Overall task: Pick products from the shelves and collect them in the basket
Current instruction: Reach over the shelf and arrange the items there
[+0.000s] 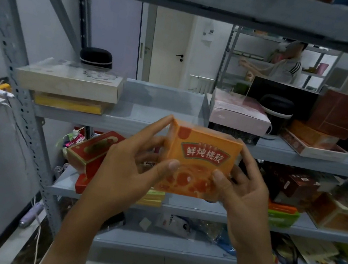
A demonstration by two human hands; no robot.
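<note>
Both hands were raised in front of the shelves, and an orange box [203,162] was held between them, clear of the middle shelf [161,108]. On the left hand [132,166], the fingers were curled around the box's left edge and the thumb was pressed on its front. On the right hand [244,190], the same grip was seen on the right edge. The box was judged light, stiff and film-wrapped, perhaps slippery; the side edges were judged best for holding. No basket was seen.

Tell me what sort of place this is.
Probably a stockroom or mock shop: grey metal shelving crowded with mixed boxed goods, such as a pink box. Both hands hold an orange product box, and another person works at distant racks.
</note>
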